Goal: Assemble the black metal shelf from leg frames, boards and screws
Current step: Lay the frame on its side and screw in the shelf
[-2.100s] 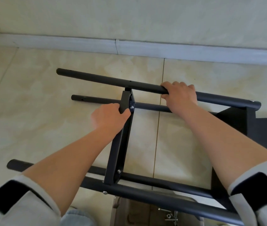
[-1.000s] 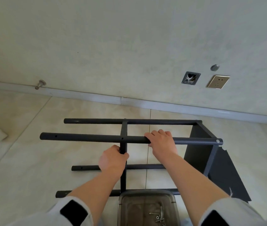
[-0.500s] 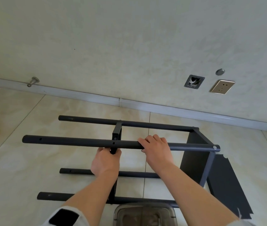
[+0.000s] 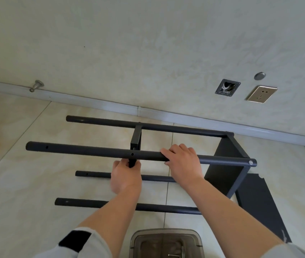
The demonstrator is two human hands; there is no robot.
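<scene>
My right hand (image 4: 182,163) curls over the near upper round black metal tube (image 4: 92,151) of the half-built black shelf frame (image 4: 228,164), which lies on its side on the pale tiled floor (image 4: 17,174) near the wall. My left hand (image 4: 126,178) grips the lower end of the flat black metal crossbar (image 4: 136,139) just beneath that tube. A clear plastic tray (image 4: 164,243) sits by my knees, and a loose black board (image 4: 259,207) lies flat right of the frame.

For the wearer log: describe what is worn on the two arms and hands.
Both hands, left hand and right hand, are bare: no gloves, rings or watch visible. Forearms are bare too. Light grey sleeves are pushed up; the left sleeve carries a black patch.
</scene>
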